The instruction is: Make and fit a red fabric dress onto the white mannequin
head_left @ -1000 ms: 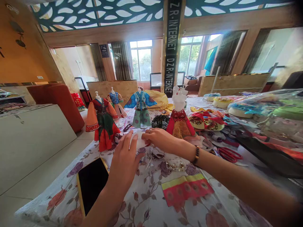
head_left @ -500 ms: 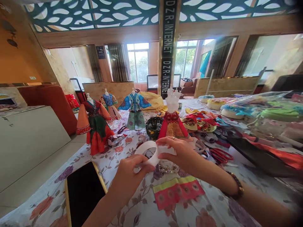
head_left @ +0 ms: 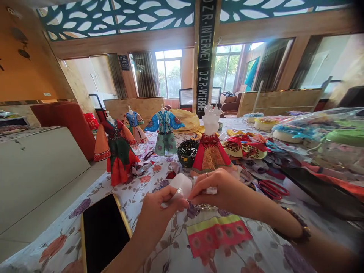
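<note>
Fingers of my left hand [head_left: 160,204] are wrapped round a roll of whitish tape [head_left: 183,184], its side turned toward the middle of the view. My right hand [head_left: 212,189] pinches a translucent piece close to the roll, and the fingertips of both hands nearly meet. Behind them, partly covered by my right hand, lies a clear box of small shiny beads [head_left: 205,207]. Below the hands a pink and yellow-green fabric strip [head_left: 218,235] lies flat on the flowered tablecloth [head_left: 159,250].
A black phone [head_left: 105,233] lies at the left. Dressed mannequins [head_left: 121,155] stand behind, beside a black basket [head_left: 187,153] and a red-skirted form [head_left: 212,151]. Red-handled scissors [head_left: 274,189], a black tray [head_left: 318,193] and cloth scraps are at the right.
The tape roll has turned, so its open ring no longer faces the camera. My right hand has come down beside my left fingertips. The view has shifted slightly.
</note>
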{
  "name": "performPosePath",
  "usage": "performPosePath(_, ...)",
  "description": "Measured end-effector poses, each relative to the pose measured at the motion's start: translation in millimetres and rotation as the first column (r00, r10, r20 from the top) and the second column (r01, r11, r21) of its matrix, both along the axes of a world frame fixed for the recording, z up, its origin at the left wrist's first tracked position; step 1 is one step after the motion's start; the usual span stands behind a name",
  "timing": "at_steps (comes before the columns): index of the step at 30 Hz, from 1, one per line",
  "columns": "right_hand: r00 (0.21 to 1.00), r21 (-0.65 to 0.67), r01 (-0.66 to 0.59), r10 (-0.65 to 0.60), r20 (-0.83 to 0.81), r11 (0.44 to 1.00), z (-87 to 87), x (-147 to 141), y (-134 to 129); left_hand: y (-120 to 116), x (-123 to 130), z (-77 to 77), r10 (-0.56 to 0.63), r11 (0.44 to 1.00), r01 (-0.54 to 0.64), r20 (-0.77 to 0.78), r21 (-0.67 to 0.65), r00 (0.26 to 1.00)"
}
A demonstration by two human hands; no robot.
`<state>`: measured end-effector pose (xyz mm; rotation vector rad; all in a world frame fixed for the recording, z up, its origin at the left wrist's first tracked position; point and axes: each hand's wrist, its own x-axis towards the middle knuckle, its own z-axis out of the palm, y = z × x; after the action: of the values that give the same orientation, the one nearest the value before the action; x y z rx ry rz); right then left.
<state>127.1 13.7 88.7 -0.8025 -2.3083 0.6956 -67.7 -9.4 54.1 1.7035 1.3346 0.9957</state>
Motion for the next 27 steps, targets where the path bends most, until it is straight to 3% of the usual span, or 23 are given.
performPosePath(3, 0.999, 0.085, -0.044, 0.041, 0.033, 0.995, -8.3, -3, 0, -1, 0, -0.1, -0.042, 0.999, 0.041, 0.06, 0.017, 0.997)
performPosePath(11, 0.996, 0.279, -0.062, 0.043, 0.073, 0.958, -20.8, -13, -14, -6, 5, 0.2, -0.005, 1.0, 0.004, 0.063, 0.013, 0.998)
performPosePath(13, 0.994, 0.269, -0.071, 0.047, 0.094, 0.961, -19.0, -15, -17, -7, 8, 2.8, 0.004, 0.999, -0.007, 0.074, 0.047, 0.997)
performPosePath(16, 0.995, 0.15, -0.087, 0.079, 0.06, 0.985, -11.1, -10, -16, -10, 11, 7.6, 0.03, 0.996, -0.035, 0.062, 0.087, 0.998)
performPosePath(18, 1.0, 0.078, -0.024, 0.025, -0.01, 0.997, -4.4, -2, -11, -11, 12, 9.3, 0.044, 0.995, -0.048, 0.042, 0.093, 0.998)
performPosePath(22, 0.96, 0.027, 0.22, -0.211, -0.186, 0.975, 3.0, 12, 5, -11, 11, 5.3, 0.041, 0.996, -0.045, 0.062, 0.073, 0.997)
performPosePath(27, 0.901, 0.119, 0.336, -0.282, -0.328, 0.934, -2.7, 7, 8, -11, 10, -2.2, 0.025, 0.999, -0.028, 0.063, 0.043, 0.998)
